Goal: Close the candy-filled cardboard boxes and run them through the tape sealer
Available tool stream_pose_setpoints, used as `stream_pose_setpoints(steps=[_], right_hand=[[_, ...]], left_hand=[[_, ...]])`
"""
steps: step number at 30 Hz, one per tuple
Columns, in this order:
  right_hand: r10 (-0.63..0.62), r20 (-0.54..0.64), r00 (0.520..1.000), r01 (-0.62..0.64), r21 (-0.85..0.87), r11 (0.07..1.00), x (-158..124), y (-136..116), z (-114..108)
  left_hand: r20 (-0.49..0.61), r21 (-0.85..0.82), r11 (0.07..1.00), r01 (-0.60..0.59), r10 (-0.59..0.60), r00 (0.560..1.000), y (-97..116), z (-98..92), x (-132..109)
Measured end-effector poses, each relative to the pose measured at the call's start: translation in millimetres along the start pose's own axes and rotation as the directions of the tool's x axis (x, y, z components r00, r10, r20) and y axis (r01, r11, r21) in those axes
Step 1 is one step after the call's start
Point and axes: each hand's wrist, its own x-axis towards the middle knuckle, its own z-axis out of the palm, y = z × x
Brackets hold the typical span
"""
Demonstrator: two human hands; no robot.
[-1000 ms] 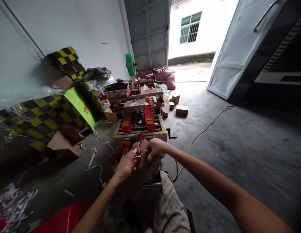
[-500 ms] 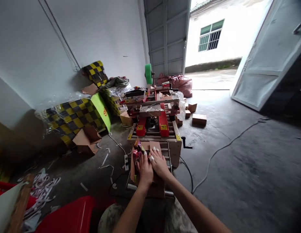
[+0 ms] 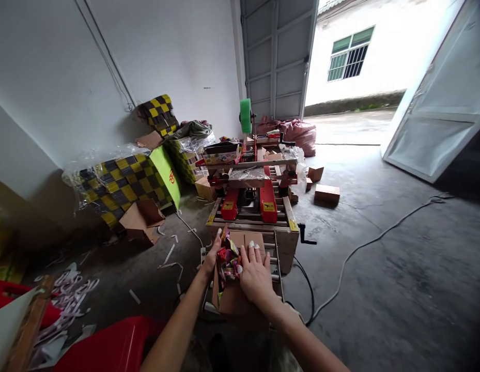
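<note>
A cardboard box (image 3: 240, 302) with raised flaps sits on the rollers in front of me. Shiny, colourful wrapped packets (image 3: 229, 258) fill its left part and bulge up at the opening. My left hand (image 3: 212, 256) is edge-on at the box's left side, fingers stretched forward along the left flap, not wrapped round anything I can see. Flat on the right flap lies my right hand (image 3: 258, 276), palm down, fingers spread, white covers on some fingertips. Just ahead stands a carton-taping machine with red side guides (image 3: 268, 201) and a green tape roll (image 3: 245, 115).
A black crank handle (image 3: 307, 235) sticks out at the machine's right. A grey cable (image 3: 356, 250) crosses the floor. An open carton (image 3: 142, 222) and wrapped yellow-black stacks (image 3: 123, 181) stand left. A red plastic item (image 3: 104, 346) is near my left arm.
My left hand has moved off the packets to the box's left side. The right hand has shifted onto the right flap, now lying lower. The view has turned slightly left.
</note>
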Motion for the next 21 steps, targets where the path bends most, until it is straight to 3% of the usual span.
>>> stream_pose_setpoints(steps=[4,7,10,13,17,21], right_hand=[[-0.156,-0.019,0.988,0.156,0.02,0.988,-1.1,-0.2,4.1],[-0.18,0.08,0.98,0.18,0.008,0.984,4.5,-7.9,2.3],[-0.183,0.25,0.951,0.2,-0.044,0.979,14.8,-18.2,0.5],[-0.193,0.314,0.93,0.218,-0.046,0.975,20.4,-20.8,-1.2],[-0.258,0.171,0.951,0.25,0.062,0.966,14.4,-11.6,-3.3],[-0.183,-0.013,0.983,0.182,0.178,0.967,5.5,-1.4,-6.0]], left_hand=[[0.111,-0.158,0.987,0.007,0.011,0.994,-18.6,18.0,-5.4],[0.115,0.157,0.987,-0.025,0.007,0.993,-17.8,22.3,-9.0],[0.119,0.531,0.846,-0.056,-0.008,0.993,-18.5,24.3,-8.1],[0.123,0.684,0.728,-0.041,-0.059,0.991,-19.1,27.9,-7.6],[0.13,0.715,0.697,-0.054,-0.057,0.99,-17.5,30.9,-7.5],[0.093,0.678,0.733,-0.055,-0.012,0.996,-16.9,30.7,-6.7]])
